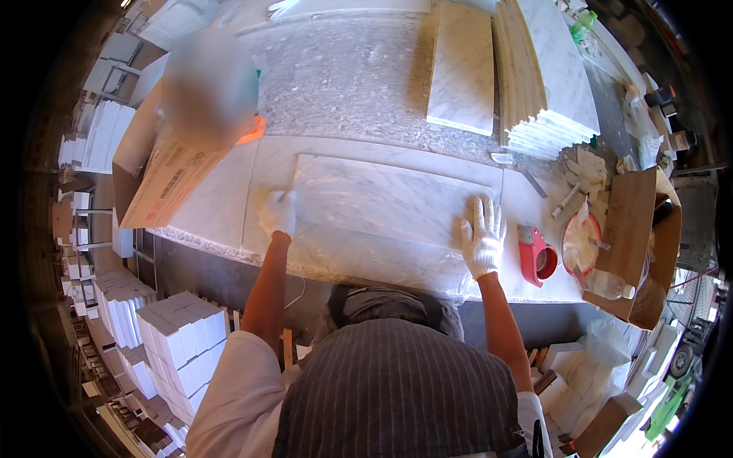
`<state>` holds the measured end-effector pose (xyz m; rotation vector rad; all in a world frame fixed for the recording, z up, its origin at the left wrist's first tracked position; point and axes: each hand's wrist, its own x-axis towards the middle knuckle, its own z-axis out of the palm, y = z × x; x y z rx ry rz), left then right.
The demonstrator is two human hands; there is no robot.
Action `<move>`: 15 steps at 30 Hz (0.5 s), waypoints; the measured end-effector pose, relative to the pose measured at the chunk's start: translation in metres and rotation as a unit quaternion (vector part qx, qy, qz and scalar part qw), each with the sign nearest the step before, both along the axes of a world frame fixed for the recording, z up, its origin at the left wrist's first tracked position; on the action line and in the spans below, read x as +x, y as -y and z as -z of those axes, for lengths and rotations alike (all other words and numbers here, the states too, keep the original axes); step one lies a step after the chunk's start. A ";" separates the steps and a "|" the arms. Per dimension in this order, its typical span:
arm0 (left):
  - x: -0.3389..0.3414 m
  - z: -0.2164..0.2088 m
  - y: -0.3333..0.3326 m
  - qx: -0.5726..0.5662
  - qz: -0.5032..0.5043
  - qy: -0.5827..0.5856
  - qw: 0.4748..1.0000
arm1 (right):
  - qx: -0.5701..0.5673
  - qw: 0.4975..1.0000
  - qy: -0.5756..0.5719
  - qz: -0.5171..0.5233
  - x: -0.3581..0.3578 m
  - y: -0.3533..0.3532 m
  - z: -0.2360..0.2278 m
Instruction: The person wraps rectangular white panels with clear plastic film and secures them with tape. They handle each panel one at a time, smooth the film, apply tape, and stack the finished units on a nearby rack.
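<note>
A long white marble slab with grey veins (389, 197) lies flat before me on the pale worktop (217, 202). Clear plastic film (366, 248) spreads along its near side and shines in wrinkles. At the slab's left end is my left hand (276, 212) in a white glove, its fingers blurred, so whether it grips the film or the edge does not show. My right hand (483, 237), gloved too, rests flat at the slab's right end with fingers stretched out. Just right of it stands a red tape dispenser (537, 256).
An open cardboard box (179, 179) sits at the left, a blurred shape above it. At right are a red-rimmed bowl (580, 243), a plastic bottle (608, 285) and another cardboard box (657, 244). Behind, a stack of marble slabs (546, 84) stands beside a single slab (462, 69).
</note>
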<state>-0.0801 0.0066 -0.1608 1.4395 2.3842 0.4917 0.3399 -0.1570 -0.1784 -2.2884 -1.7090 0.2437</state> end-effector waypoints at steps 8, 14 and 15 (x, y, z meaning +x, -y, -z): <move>0.072 -0.017 0.029 0.171 0.336 -0.200 0.904 | -0.009 1.000 0.002 0.002 0.002 0.000 -0.001; 0.049 -0.004 0.027 0.135 0.468 -0.201 0.850 | -0.002 1.000 0.002 -0.005 -0.003 -0.003 -0.004; 0.045 -0.004 0.021 0.120 0.467 -0.201 0.852 | 0.005 1.000 -0.012 0.006 -0.003 -0.002 -0.003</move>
